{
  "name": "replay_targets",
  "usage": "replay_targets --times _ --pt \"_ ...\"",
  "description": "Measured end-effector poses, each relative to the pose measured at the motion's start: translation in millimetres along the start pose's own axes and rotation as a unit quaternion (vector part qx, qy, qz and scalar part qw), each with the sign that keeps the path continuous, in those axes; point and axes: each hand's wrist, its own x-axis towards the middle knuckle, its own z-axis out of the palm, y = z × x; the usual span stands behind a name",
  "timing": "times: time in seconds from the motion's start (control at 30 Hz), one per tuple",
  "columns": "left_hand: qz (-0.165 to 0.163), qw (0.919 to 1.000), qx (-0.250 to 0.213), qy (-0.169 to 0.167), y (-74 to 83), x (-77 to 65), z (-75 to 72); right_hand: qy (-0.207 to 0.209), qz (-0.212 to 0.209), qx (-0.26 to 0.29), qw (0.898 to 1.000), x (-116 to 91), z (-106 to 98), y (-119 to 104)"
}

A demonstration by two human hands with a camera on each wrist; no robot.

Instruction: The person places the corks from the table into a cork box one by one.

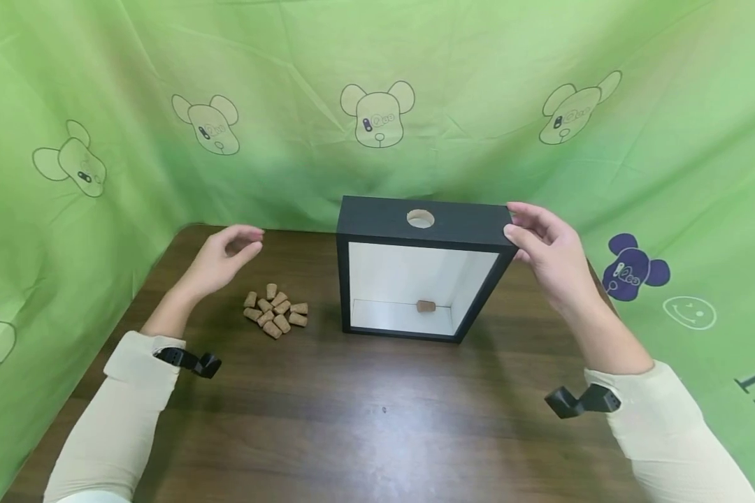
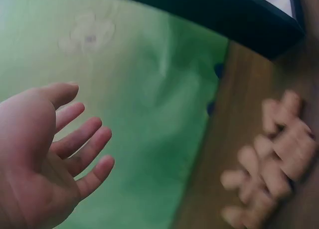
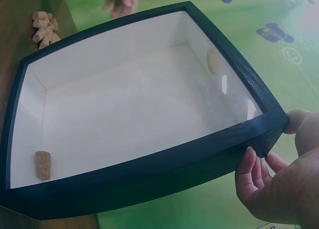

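A black box frame with a clear front [image 1: 377,220] stands upright on the table, with a round hole [image 1: 421,219] in its top edge. Inside, a single cork [image 1: 425,306] lies on the white floor near the right side; the right wrist view shows this cork [image 3: 43,165] in a corner. My right hand [image 1: 556,258] grips the box's upper right corner between thumb and fingers. Left of the box, my left hand [image 1: 221,260] hovers with loosely bent fingers and holds nothing. Several loose corks [image 1: 281,307] lie in a heap on the table below and right of it.
The brown wooden table [image 1: 352,419] reaches back to a green curtain [image 1: 289,84] printed with bear heads, which also hangs along both sides. A dark wrist camera [image 1: 191,362] sits on the left sleeve, another camera [image 1: 581,402] on the right.
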Motion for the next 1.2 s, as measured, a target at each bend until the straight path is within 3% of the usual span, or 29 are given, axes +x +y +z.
replay_targets --times 0.23,0.47,0.87,1.2 --pt "-0.071 0.9972 0.008 -0.021 -47.4 -25.1 1.9 0.003 -0.002 0.016 1.0 0 2 1" --pt "-0.13 0.9894 0.041 -0.052 -73.5 -44.7 5.2 0.007 0.003 0.015 1.0 -1 2 1" --pt "-0.174 0.9813 0.065 -0.052 -93.0 -50.2 25.0 0.01 0.006 0.006 1.0 -1 2 1" --pt "-0.176 0.9803 0.072 -0.054 -89.9 -42.5 34.4 0.008 0.007 0.011 1.0 -1 2 0"
